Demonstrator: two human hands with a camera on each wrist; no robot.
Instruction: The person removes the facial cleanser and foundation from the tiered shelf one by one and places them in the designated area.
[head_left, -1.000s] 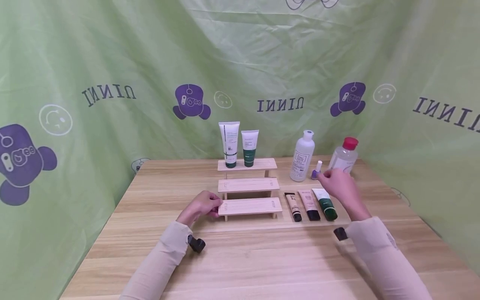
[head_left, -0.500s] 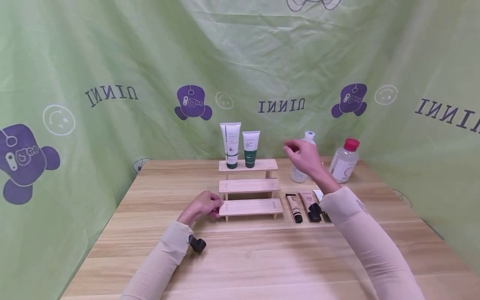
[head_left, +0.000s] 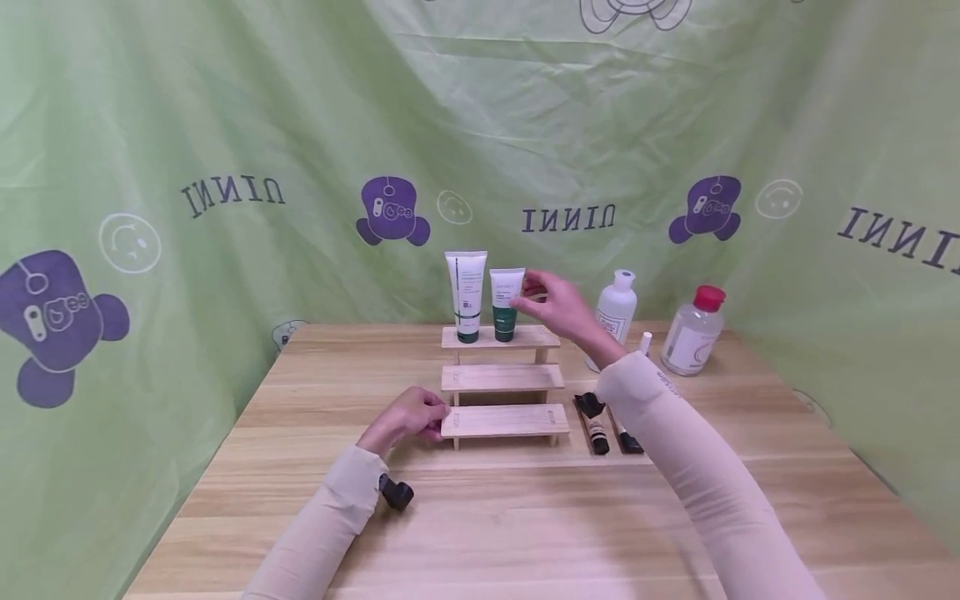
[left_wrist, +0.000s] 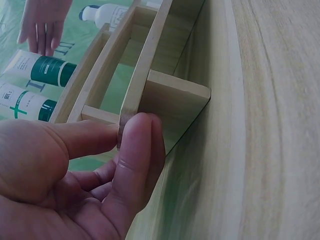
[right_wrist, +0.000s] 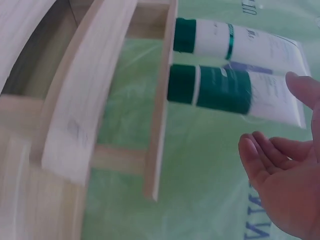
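We've got our left hand pinching the end of the wooden riser's bottom step, and our right hand open-fingered beside the short green tube on top, so probably best to grab it gently without bumping the taller tube.

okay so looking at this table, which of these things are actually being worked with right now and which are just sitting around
In hand:
- wooden step shelf, its lowest step's end pinched by the left hand
- short green-capped tube on the top step, with the open right hand beside it

Lying about:
- tall white tube
- white bottle
- red-capped bottle
- flat tubes on the table
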